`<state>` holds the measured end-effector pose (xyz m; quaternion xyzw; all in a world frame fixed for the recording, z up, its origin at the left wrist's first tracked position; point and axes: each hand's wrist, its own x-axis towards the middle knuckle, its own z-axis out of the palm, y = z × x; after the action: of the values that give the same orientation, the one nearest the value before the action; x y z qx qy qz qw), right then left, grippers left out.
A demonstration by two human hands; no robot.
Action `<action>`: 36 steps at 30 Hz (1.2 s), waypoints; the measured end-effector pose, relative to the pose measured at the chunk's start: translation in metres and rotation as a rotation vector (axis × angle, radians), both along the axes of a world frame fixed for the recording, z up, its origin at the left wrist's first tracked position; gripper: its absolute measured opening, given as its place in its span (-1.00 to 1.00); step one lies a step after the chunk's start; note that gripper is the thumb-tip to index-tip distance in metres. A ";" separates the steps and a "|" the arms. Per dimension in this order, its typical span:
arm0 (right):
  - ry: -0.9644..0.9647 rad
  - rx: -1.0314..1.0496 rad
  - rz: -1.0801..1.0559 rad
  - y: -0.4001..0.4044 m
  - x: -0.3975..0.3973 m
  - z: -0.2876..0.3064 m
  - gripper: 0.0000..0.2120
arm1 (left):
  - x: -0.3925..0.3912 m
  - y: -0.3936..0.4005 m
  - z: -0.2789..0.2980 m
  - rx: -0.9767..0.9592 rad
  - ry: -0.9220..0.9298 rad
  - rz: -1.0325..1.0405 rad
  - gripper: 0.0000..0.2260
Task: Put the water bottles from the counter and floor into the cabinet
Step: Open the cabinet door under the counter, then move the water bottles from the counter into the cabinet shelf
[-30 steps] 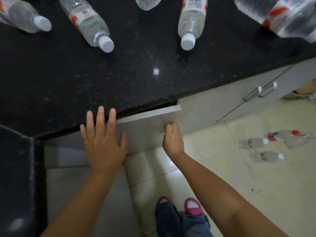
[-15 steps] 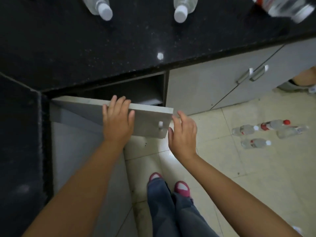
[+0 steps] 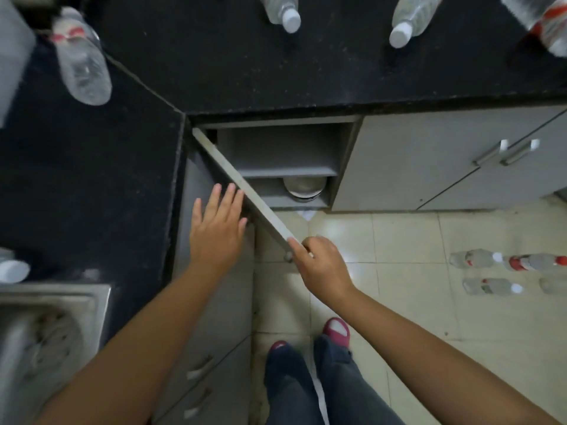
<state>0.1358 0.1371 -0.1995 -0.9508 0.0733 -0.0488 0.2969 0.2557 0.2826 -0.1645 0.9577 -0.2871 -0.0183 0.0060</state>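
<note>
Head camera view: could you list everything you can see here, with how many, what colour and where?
Clear plastic water bottles on the counter: four, white caps showing on two, lying on the black stone counter.
Clear plastic water bottles on the floor: at least four, red and white caps, lying on the pale tiled floor at right.
Grey cabinet door: one, swung open, seen edge-on.
Open grey cabinet: one, under the counter, with a shelf.
Round metal dish: one, silver, below the shelf.
Closed grey cabinet doors: two, with metal handles, at right.
Steel sink: one, lower left.
Left hand: fingers straight, beside the door's outer face.
Right hand: grips the door's free end.
Pink shoes: two, bottom centre.
</note>
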 end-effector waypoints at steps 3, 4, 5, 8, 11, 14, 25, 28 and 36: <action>0.004 -0.216 0.110 0.045 -0.007 0.005 -0.47 | -0.010 0.050 0.008 0.081 -0.037 0.101 -0.54; 0.030 -0.256 0.137 0.060 -0.007 0.005 -0.42 | -0.014 0.064 0.010 0.087 -0.042 0.126 -0.53; 0.059 -0.276 0.160 0.072 -0.007 0.006 -0.39 | -0.018 0.076 0.012 0.087 -0.042 0.144 -0.52; 0.080 -0.321 0.206 0.105 -0.005 0.006 -0.46 | -0.029 0.102 0.015 0.039 -0.006 0.188 -0.52; 0.112 -0.274 0.277 0.131 -0.003 0.008 -0.53 | -0.040 0.126 0.014 -0.017 0.033 0.244 -0.55; 0.126 -0.165 0.249 0.151 -0.002 0.008 -0.54 | -0.045 0.142 0.010 -0.041 0.069 0.299 -0.55; 0.243 -0.211 0.310 0.147 -0.004 0.020 -0.49 | -0.045 0.147 0.025 0.024 0.149 0.241 -0.54; 0.260 -0.254 0.332 0.130 0.005 0.033 -0.52 | -0.032 0.138 0.034 0.008 0.137 0.209 -0.54; 0.208 -0.377 0.070 0.001 0.066 0.072 -0.54 | 0.024 0.061 0.063 -0.087 0.086 0.185 -0.56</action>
<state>0.2020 0.1377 -0.1275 -0.9914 0.0602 0.0469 0.1062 0.2798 0.3441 -0.1020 0.9773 -0.1973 -0.0462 0.0614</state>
